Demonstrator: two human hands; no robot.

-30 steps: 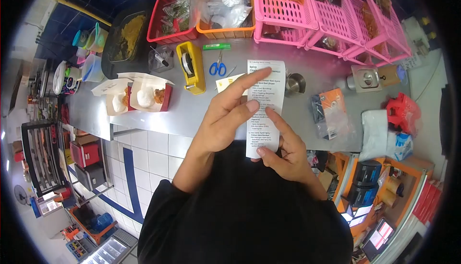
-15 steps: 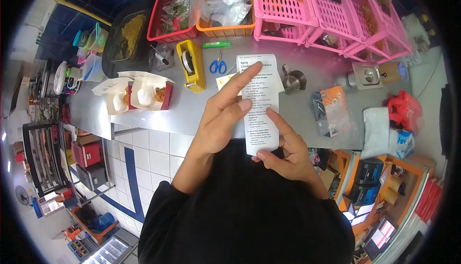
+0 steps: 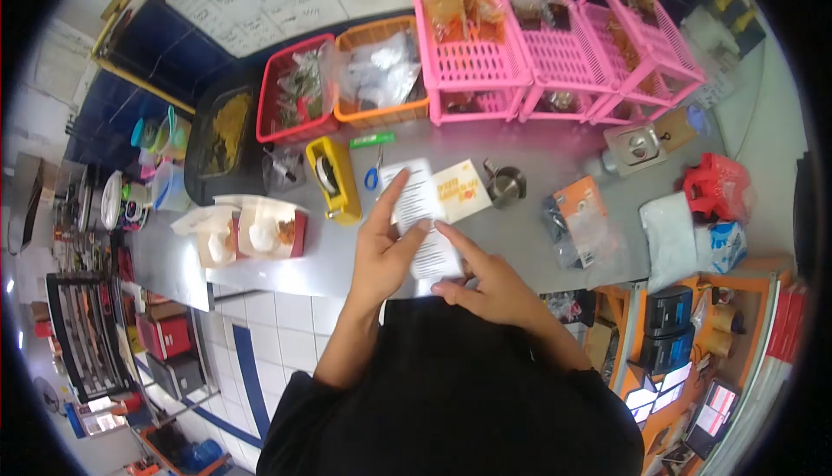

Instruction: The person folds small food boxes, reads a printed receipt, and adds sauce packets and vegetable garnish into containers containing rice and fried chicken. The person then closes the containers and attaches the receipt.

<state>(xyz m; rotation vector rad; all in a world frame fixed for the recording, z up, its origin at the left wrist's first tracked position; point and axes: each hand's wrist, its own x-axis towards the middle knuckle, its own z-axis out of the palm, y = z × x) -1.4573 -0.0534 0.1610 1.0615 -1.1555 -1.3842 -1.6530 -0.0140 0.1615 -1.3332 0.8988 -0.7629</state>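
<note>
My left hand [image 3: 387, 255] and right hand [image 3: 485, 281] are holding the long white printed paper slip [image 3: 421, 225] between their fingers, above the grey metal bench [image 3: 347, 259]. Beyond the left fingers, blue-handled scissors [image 3: 372, 179] are lying.

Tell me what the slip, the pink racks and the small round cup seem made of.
Slip: thin matte paper, by its flat white printed face.
Pink racks: probably moulded plastic, slightly glossy, with slotted shelves.
Cup: shiny metal, perhaps stainless steel, from its grey reflections.

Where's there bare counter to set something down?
Bare counter shows between the metal pot and orange packet, also between the food boxes and left hand. Crowded: the back, with baskets and pink racks.
</note>
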